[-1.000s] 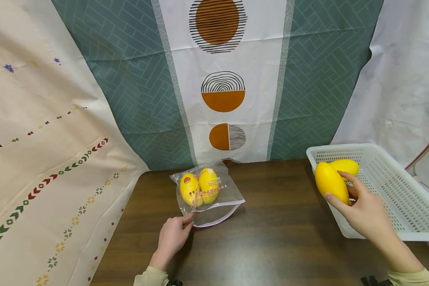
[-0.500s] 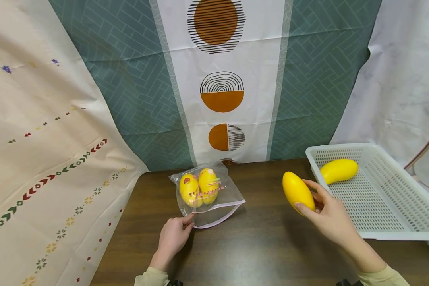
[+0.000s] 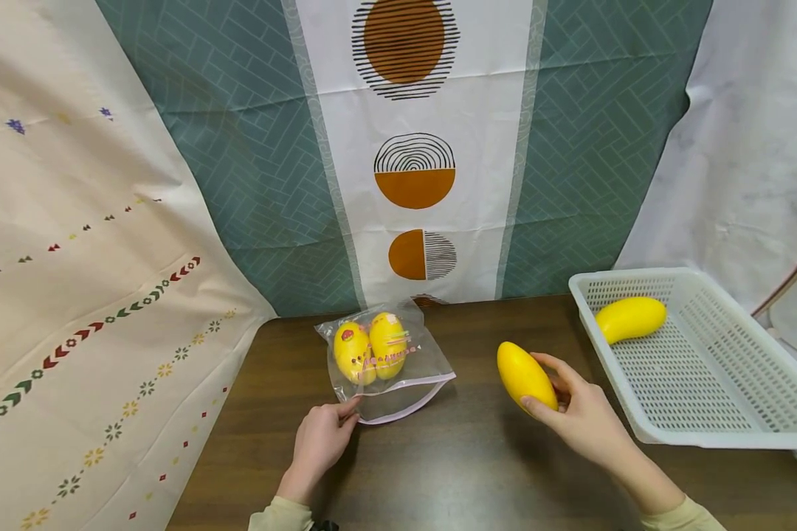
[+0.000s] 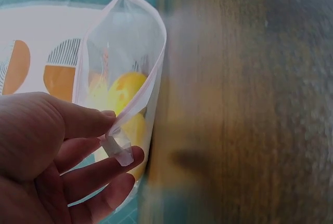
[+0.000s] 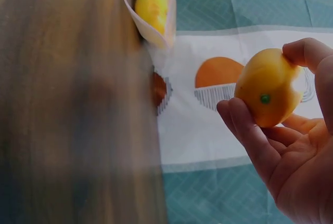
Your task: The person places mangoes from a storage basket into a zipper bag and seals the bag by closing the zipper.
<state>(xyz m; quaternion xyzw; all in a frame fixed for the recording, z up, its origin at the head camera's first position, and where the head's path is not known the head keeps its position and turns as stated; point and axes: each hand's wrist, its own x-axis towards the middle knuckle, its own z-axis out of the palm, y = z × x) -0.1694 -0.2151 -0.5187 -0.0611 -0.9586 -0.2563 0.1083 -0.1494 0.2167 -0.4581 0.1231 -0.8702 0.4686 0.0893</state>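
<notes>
A yellow mango (image 3: 526, 377) is held above the table by my right hand (image 3: 581, 409), fingers and thumb curled round it. The right wrist view shows a small green stem spot on one end of that mango (image 5: 268, 86). At left, my left hand (image 3: 322, 439) pinches the lower-left mouth corner of a clear zip bag (image 3: 432, 358). Two more yellow mangoes (image 3: 388, 346) lie inside, side by side, behind printed figures on the film. In the left wrist view the bag's mouth gapes, with the pinkish zip edge (image 4: 162, 31) between my thumb and fingers.
A white slotted basket (image 3: 697, 376) stands on the right, with one yellow mango (image 3: 631, 318) in its far left corner. The dark wooden table (image 3: 465, 464) meets patterned cloth hangings (image 3: 567, 162) at the back and left.
My right hand has carried the mango from over the basket leftward and slightly towards me, above the table. The left hand and the bag have stayed in place.
</notes>
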